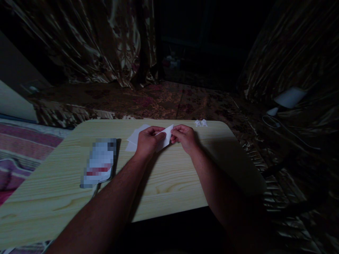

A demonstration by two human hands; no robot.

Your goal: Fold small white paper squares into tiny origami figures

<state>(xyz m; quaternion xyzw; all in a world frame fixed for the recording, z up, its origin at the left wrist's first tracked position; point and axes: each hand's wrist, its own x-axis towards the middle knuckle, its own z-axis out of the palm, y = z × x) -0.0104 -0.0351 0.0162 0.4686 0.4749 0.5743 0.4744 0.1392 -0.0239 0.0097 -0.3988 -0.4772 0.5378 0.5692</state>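
Observation:
A white sheet of paper point(167, 138), folded to a point at its upper corner, is held up just over the table. My left hand point(150, 139) is closed on it, the thumb pressed along its face. At the paper's right edge, the fingers and thumb of my right hand point(184, 137) pinch it near the top corner. More white paper sheets point(131, 142) lie on the table beside and behind my left hand, partly hidden by it. Two small folded white paper pieces point(201, 122) sit at the table's far edge, beyond my right hand.
The pale wood-grain table point(169, 183) has rounded corners. On its left lies a blurred-out phone-like object point(99, 164) with a cable. Off to the right stands a white lamp point(290, 97) with a cord. Patterned curtains point(127, 38) hang behind, and striped bedding point(23, 144) is at left.

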